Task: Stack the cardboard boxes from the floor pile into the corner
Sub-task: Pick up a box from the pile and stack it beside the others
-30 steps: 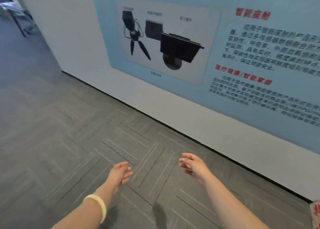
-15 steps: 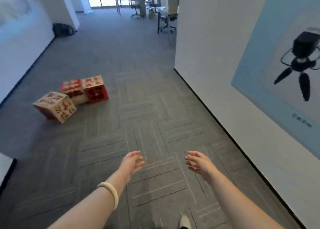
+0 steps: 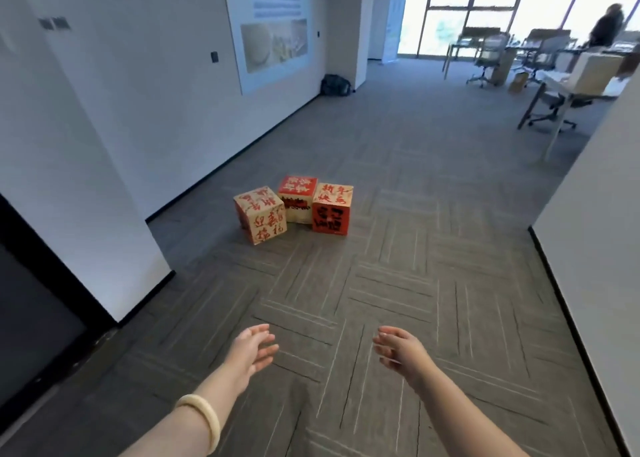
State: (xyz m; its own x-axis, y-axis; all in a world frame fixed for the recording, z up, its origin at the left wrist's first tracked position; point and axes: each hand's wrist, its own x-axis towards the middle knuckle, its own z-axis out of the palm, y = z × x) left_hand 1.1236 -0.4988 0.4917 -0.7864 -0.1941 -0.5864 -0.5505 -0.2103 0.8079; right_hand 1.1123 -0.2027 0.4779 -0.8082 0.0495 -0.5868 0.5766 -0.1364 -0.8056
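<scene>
Three cardboard boxes (image 3: 298, 212) sit in a tight cluster on the carpet (image 3: 398, 256), well ahead of both hands and a little toward the left-hand side. The left hand (image 3: 252, 347) and right hand (image 3: 398, 349) are held out low in front, apart from each other, palms turned inward and fingers relaxed — neither holds or touches anything. A pale bracelet (image 3: 201, 418) rings the left wrist.

The relation that matters is this: the cluster runs crosswise to the reach, a row rather than a column. Each box looks roughly cubic, with no clear long axis. The left box (image 3: 260, 214) is turned with a corner toward the hands and stands nearest. The right box (image 3: 331, 209) shows them its orange-red side. The middle box (image 3: 298, 185) is set back between the two, close against both. By my judgement the left hand is slightly the nearer, yet all three lie far beyond arm's reach — walking forward comes before any grasp.

Hard to tell are whether the boxes are sealed or loaded, what their red lettering says, and the lower sides of the middle box, hidden by its neighbours. Which corner is meant I cannot tell. A white wall (image 3: 595, 214) stands out to the right of the right hand, and a dark doorway (image 3: 34, 318) to the left of the left hand. Far beyond the boxes, desks (image 3: 554, 86) are blurred.
</scene>
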